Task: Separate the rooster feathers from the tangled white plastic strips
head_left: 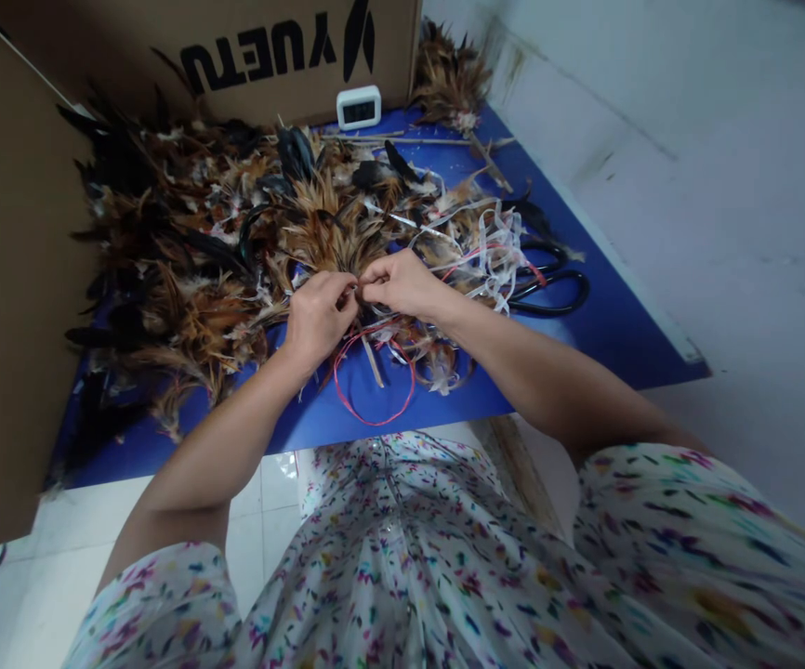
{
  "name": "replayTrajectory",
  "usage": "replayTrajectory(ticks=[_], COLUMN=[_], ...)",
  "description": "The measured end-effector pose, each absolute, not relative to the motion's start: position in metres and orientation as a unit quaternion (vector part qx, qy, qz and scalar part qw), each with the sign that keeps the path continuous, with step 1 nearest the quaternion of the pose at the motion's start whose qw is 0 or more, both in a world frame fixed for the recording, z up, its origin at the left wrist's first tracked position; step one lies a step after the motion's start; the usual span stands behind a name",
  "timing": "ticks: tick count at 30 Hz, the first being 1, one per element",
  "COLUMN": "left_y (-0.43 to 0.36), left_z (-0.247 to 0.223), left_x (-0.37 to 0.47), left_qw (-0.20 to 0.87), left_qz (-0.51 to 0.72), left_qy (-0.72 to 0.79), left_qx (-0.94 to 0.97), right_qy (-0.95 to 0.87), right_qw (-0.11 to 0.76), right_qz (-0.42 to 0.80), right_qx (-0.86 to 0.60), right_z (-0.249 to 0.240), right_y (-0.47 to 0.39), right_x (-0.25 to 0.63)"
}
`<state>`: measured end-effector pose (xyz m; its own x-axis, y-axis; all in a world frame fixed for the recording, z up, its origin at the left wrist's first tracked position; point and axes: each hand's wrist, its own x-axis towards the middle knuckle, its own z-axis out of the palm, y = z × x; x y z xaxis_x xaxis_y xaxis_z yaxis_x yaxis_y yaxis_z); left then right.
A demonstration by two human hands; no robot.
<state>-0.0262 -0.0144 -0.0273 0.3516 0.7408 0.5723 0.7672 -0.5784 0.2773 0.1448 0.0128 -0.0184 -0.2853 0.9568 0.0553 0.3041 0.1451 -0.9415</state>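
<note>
My left hand (320, 316) and my right hand (406, 282) meet at the base of a bundle of brown feathers (333, 232), both closed in a pinch. Their fingertips almost touch, and the exact spot they grip is partly hidden. Below the hands a thin stick (373, 362) points toward me from under the bundle. A loop of red string (375, 424) hangs round the stick's end and lies on the blue tabletop (305, 423). Close to my right forearm is a tangle of clear plastic strips (496, 246).
Brown and black loose feathers (193, 316) cover the table's left side. Black-handled scissors (562, 293) lie at right. A small white digital clock (359, 109) stands before a cardboard box (291, 84). Another feather bunch (448, 79) sits in the back corner, by the wall (688, 167).
</note>
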Motion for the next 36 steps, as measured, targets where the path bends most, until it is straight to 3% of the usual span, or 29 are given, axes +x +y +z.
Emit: replayTrajectory(ticks=[14, 20, 30, 36], left_y=[-0.015, -0.006, -0.002, -0.001], left_z=[-0.022, -0.016, -0.019, -0.02], left_x=[-0.024, -0.027, -0.035, -0.033], left_qw=[-0.025, -0.161, -0.406, -0.407], left_qz=[-0.258, -0.261, -0.3, -0.296], left_qy=[-0.524, -0.548, -0.512, -0.534], left_qx=[-0.811, -0.778, -0.695, -0.68], right_qy=[-0.759, -0.782, -0.747, -0.742], right_qw=[0.344, 0.34, 0.344, 0.352], right_qz=[0.318, 0.293, 0.378, 0.38], right_qx=[-0.452, -0.432, -0.426, -0.426], right_z=[-0.013, -0.008, -0.013, -0.014], right_y=[0.01, 0.009, 0.015, 0.014], right_x=[0.15, 0.153, 0.155, 0.153])
